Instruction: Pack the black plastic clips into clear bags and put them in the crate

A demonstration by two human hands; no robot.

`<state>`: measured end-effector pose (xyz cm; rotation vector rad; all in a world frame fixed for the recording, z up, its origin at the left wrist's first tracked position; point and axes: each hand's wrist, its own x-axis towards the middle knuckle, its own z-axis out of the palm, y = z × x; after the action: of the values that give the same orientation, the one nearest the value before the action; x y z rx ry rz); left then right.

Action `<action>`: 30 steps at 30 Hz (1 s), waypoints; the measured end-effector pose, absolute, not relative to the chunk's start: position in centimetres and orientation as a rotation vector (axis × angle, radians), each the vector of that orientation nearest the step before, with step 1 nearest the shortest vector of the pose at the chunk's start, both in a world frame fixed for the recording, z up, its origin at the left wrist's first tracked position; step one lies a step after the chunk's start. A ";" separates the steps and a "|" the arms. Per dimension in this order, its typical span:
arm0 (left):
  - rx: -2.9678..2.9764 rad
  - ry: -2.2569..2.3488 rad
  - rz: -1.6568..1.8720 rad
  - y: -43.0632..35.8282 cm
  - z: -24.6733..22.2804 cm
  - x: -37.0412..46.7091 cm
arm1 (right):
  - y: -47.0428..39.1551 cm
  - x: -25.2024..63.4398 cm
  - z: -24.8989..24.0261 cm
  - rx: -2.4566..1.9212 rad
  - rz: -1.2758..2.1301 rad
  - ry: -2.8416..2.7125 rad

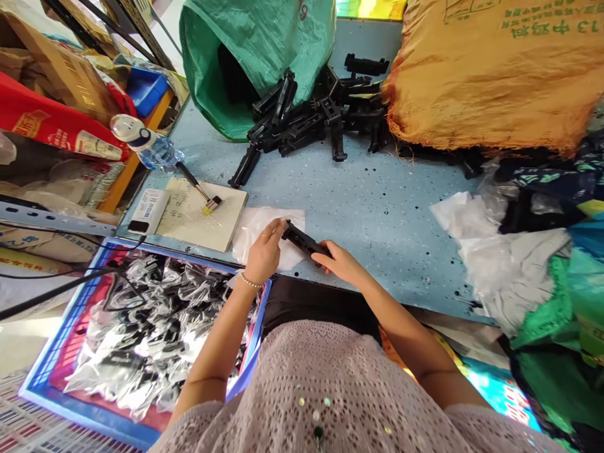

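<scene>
A long black plastic part point(302, 240) slants above the front edge of the blue speckled table. My right hand point(343, 263) is closed around its near end, thumb on top. At the far end, my left hand point(265, 253) has its fingers together and their tips against the part; the thumb side is partly hidden. Under the left hand and the part lies a stack of thin clear plastic bags point(248, 228). Many similar black parts point(302, 129) are heaped at the back, spilling from a green woven sack point(264, 44).
Left on the table point(377, 214) are a brush point(195, 182) on a notepad point(189, 223), a white box point(150, 211) and a water bottle point(158, 148). A blue crate point(61, 352) of bagged parts stands below left. An orange sack point(491, 75) and crumpled plastic point(509, 251) lie right.
</scene>
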<state>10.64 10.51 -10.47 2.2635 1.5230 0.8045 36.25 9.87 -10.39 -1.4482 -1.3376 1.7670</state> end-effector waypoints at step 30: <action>1.297 2.199 -0.054 -8.0 -6.5 -14.9 | 7.7 35.0 -13.7 -1.335 1.668 -1.221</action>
<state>-14.87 -7.99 -6.51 1.2966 2.1988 -0.0541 35.02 7.65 -13.69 -1.3354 -1.2207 1.6680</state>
